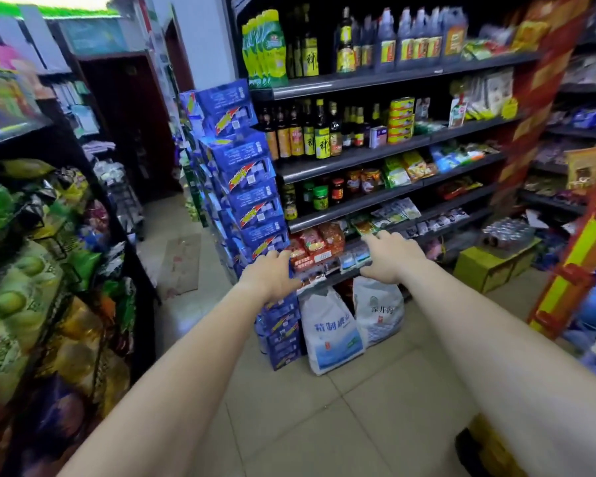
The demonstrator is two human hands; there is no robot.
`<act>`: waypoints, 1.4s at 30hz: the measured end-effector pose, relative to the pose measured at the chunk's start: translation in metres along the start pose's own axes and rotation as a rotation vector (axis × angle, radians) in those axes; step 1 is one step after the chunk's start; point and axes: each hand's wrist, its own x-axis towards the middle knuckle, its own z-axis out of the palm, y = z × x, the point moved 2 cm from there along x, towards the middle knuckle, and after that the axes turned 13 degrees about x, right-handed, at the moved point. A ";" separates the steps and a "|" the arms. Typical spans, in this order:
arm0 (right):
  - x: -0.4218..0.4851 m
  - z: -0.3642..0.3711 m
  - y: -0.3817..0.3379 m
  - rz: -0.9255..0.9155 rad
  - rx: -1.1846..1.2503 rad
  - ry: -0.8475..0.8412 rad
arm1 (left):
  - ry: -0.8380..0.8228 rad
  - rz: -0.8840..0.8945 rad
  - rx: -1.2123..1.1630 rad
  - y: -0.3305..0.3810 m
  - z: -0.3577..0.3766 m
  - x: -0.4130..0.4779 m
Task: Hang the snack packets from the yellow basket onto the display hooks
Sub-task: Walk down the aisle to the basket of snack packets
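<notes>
Snack rack [49,277]: hanging packets fill it at far left, well apart from both my hands
Left hand [269,275]: stretched forward, fingers loosely bent, holding nothing, in front of the blue cartons [252,187]
Right hand [389,258]: stretched forward, fingers spread, holding nothing
Yellow basket [492,449]: bottom right on the floor, half hidden under my right forearm, well behind both hands; contents I cannot see
</notes>
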 end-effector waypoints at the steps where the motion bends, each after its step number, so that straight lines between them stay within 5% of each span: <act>1: 0.011 -0.001 0.012 0.020 0.005 0.003 | 0.005 0.016 -0.002 0.008 -0.002 0.019; 12: 0.072 -0.021 0.140 0.315 0.028 0.007 | 0.017 0.301 0.012 0.113 -0.016 0.165; 22: 0.028 -0.020 0.168 0.575 0.057 0.105 | 0.007 0.640 0.040 0.198 -0.016 0.208; 30: -0.070 -0.023 0.165 0.843 0.026 0.218 | 0.061 0.897 0.010 0.262 -0.022 0.181; 42: -0.289 -0.006 0.158 1.305 0.005 0.202 | 0.065 1.354 -0.004 0.385 -0.023 0.025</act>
